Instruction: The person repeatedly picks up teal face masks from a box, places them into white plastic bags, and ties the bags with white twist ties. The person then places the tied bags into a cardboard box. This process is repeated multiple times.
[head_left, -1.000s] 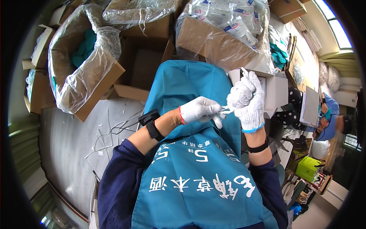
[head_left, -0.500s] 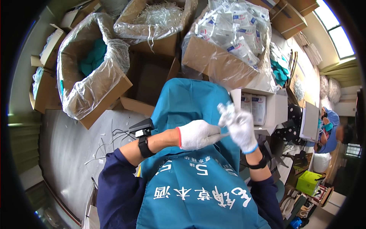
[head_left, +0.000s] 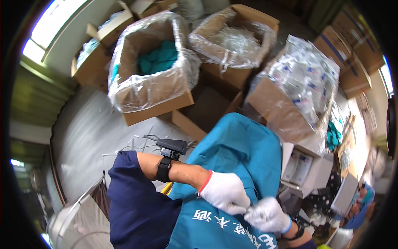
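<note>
Teal items [head_left: 159, 58] are part-filling lined ctn [head_left: 155, 99]; gloved L hand [head_left: 227, 193], fingers curled, is sitting beside R hand [head_left: 268, 215], over teal apron [head_left: 251, 143], can't tell what's gripped or finished; packets [head_left: 298, 167] are filling uncovered white box [head_left: 318, 171].

Left hand [head_left: 227, 193]: white glove, red cuff, fingers curled over the teal apron [head_left: 244, 143]; anything held is hidden.
Right hand [head_left: 267, 215]: white glove, blue cuff, slightly blurred, curled just beside the left.
Turquoise items [head_left: 159, 58]: bundled inside a plastic-lined carton [head_left: 157, 97].
Pale strips [head_left: 238, 41]: tangled in another lined carton [head_left: 226, 74].
White packets [head_left: 304, 79]: heaped in a third carton [head_left: 277, 103].
White box [head_left: 318, 176]: open near the right hand, packets inside.
</note>
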Available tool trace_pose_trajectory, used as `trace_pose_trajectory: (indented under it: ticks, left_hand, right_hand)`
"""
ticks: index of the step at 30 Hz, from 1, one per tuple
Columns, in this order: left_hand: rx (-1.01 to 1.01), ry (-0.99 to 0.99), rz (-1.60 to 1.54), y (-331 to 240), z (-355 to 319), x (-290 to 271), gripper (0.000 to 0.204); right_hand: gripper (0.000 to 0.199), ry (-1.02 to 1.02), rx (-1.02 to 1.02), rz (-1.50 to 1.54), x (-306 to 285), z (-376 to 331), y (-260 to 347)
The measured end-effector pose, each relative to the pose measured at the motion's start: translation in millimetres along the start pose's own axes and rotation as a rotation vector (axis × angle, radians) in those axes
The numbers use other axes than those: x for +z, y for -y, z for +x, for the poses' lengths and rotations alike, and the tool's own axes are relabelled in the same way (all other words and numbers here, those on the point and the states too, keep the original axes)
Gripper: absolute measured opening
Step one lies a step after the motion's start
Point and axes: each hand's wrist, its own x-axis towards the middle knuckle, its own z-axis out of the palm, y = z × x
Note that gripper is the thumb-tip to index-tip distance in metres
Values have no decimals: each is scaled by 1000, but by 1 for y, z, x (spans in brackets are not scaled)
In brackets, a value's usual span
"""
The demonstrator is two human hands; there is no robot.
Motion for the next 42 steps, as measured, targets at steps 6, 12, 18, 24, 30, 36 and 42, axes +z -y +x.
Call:
trace_pose_trajectory:
  ticks: [6,12,18,24,30,36,42]
  left_hand:
    - [-163,-148,-208,-24,-54,-56,26]
    - [-806,-799,-672,-4,-100,-109,10]
    - [-453,-867,-1765,158,-169,-86,24]
    - [-631,-1559,-1443,176,-137,-136,24]
    - [-614,-1512,-1234,202,-131,-163,49]
    - [-1168,-1235,-259,202,-127,-182,93]
    - [-804,-753,358,126,-30,-98,42]
  right_hand:
    - [30,232,429,801,-8,-51,-7]
    - [47,-520,66,558,4,-19,-17]
    - [66,-547,-43,383,-11,12,-31]
    - [61,-581,109,470,6,-6,-53]
    - [51,-625,93,659,14,2,-54]
    - [35,-752,139,795,-4,27,-57]
    - [35,-710,-82,1393,-48,92,-96]
